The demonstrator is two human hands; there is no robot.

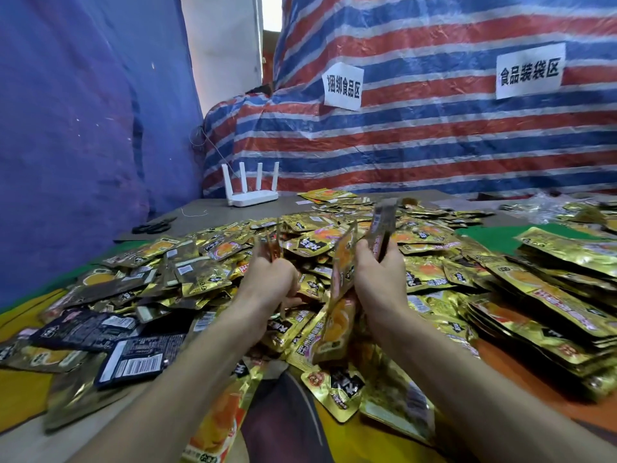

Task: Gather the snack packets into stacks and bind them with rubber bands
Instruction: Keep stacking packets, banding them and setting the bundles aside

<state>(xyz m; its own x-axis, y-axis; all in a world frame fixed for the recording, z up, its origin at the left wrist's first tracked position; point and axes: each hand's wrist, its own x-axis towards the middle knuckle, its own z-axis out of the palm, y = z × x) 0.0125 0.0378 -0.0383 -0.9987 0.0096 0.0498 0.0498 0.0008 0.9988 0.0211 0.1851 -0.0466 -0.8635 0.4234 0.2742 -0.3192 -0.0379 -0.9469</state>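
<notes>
Snack packets (pixel 383 228) upright within clamped fingers (pixel 396 257) of right hand (pixel 380 275) and left hand (pixel 267 279).

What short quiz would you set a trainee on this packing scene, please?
1. True or false: the right hand grips a bunch of packets held on edge above the loose pile.
2. How many antennas stand on the white router? A two, B four, C six.
3. Fill in: the neat stacks lie on the person's ____ side of the table.
Key: 1 true; 2 B; 3 right.
</notes>
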